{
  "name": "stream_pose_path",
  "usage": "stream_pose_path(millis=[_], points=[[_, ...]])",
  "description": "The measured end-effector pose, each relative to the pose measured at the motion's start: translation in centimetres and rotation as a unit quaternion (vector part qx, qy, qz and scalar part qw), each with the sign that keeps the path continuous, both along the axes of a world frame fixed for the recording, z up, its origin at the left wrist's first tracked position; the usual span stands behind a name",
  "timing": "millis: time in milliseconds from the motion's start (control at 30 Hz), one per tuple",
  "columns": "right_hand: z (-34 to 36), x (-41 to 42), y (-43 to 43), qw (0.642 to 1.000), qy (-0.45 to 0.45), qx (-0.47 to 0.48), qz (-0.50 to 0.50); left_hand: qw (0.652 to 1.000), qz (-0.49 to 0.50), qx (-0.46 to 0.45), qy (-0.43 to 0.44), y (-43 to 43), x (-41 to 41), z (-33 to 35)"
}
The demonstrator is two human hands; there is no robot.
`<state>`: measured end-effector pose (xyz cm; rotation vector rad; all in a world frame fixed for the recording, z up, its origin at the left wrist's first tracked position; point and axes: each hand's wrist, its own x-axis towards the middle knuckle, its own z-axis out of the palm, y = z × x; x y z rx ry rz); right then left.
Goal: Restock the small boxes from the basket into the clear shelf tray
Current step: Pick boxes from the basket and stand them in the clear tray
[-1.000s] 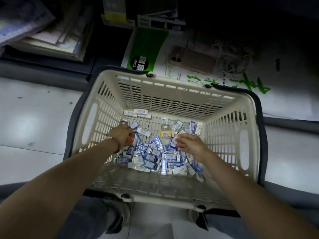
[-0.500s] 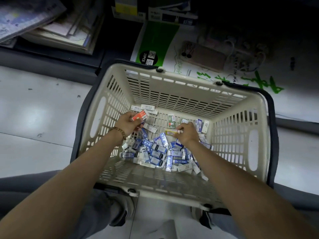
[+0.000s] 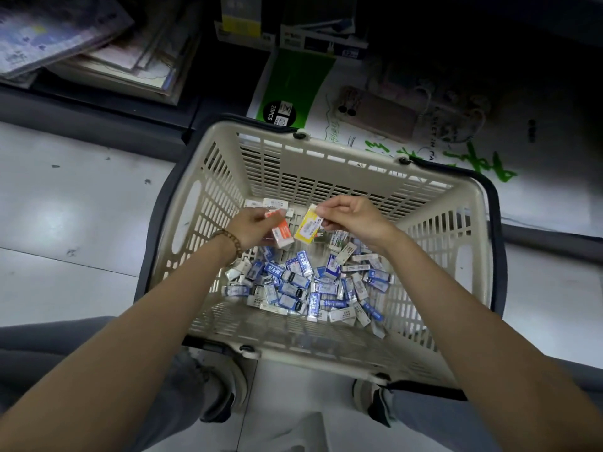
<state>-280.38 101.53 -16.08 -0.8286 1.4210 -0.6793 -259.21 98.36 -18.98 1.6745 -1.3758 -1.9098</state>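
stock in hand: your left hand (image 3: 253,225) grips an orange-and-white small cardboard box (image 3: 281,233), your right hand (image 3: 352,216) pinches a yellow small box (image 3: 308,226), both at frame centre over the cream slatted plastic basket (image 3: 326,177); blue-and-white small boxes (image 3: 303,285) heaped inside, none shelved yet, clear shelf tray not in view.

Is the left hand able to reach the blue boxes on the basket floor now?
Probably yes: the blue boxes lie uncovered below the left hand in the open-topped basket. But that hand holds an orange box, so its fingers are busy.
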Motion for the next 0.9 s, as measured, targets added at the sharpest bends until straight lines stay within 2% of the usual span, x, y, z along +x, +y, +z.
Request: stream_pose_path(millis=[100,233,267,367,433,600,700,833,900], points=[[-0.6,1.4,0.4,1.0,-0.009,0.017,0.002,0.995,0.013,0.082,0.054,0.8,-1.2,0.0],[-2.7,0.7,1.0,0.998,-0.028,0.044,-0.044,0.993,-0.11,0.038,0.014,1.5,-1.8,-0.7],[-3.5,-0.1,1.2,0.997,0.01,0.044,-0.066,0.993,-0.116,0.037,0.007,1.6,-1.7,-1.0],[-6.6,-2.9,2.0,0.973,0.204,0.073,-0.077,0.994,-0.091,0.036,-0.04,1.2,-0.8,-2.3],[-8.4,-3.5,2.3,0.964,0.238,0.107,-0.048,0.994,-0.061,0.059,-0.063,0.8,-0.2,-3.1],[-11.4,-2.4,1.9,0.925,0.364,0.1,0.035,0.984,0.088,0.146,0.043,0.2,-0.1,-4.2],[-11.5,-2.1,1.9,0.931,0.355,0.082,-0.002,0.983,0.078,0.157,0.06,0.0,-0.3,-4.1],[-10.7,-1.1,2.5,0.967,0.242,0.085,-0.012,0.991,0.05,0.123,0.034,0.0,-0.4,-3.6],[-10.4,-0.8,2.8,0.97,0.223,0.099,-0.008,0.989,0.065,0.125,0.041,0.1,-0.4,-3.3]])
